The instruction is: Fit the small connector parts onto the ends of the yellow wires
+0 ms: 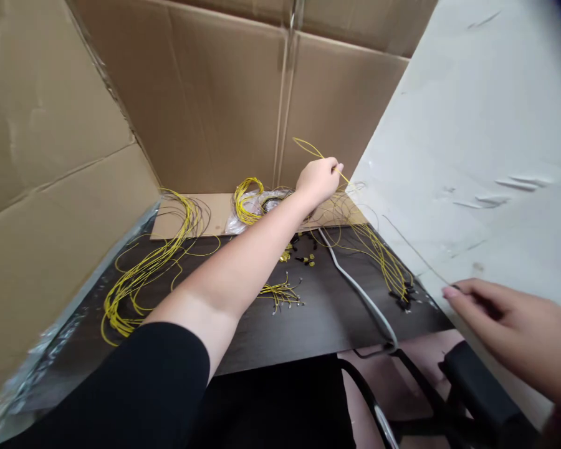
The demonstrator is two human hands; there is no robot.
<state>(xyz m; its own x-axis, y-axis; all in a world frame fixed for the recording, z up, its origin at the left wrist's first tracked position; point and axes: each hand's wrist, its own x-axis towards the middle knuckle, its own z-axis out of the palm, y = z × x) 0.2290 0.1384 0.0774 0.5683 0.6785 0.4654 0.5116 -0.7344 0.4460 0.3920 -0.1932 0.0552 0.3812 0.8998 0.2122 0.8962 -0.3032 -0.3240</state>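
My left hand [318, 179] is stretched out over the far part of the dark table, its fingers closed on a yellow wire [308, 147] that loops out above the knuckles. Off the table's right edge, my right hand [505, 321] pinches the end of a thin wire [414, 251] between thumb and finger. That wire runs up and left towards the tangle behind. Yellow wires with black connectors [402, 299] at their ends lie at the table's right side. Beneath my left forearm, several yellow wire ends with small metal tips [283, 296] fan out.
A long yellow wire bundle [135, 280] lies at left. Behind sits a yellow coil [247, 209] on clear plastic. Small black and yellow pieces [306, 260] are scattered mid-table. A grey cable [355, 288] crosses the front edge. Cardboard walls [215, 100] enclose the back and left.
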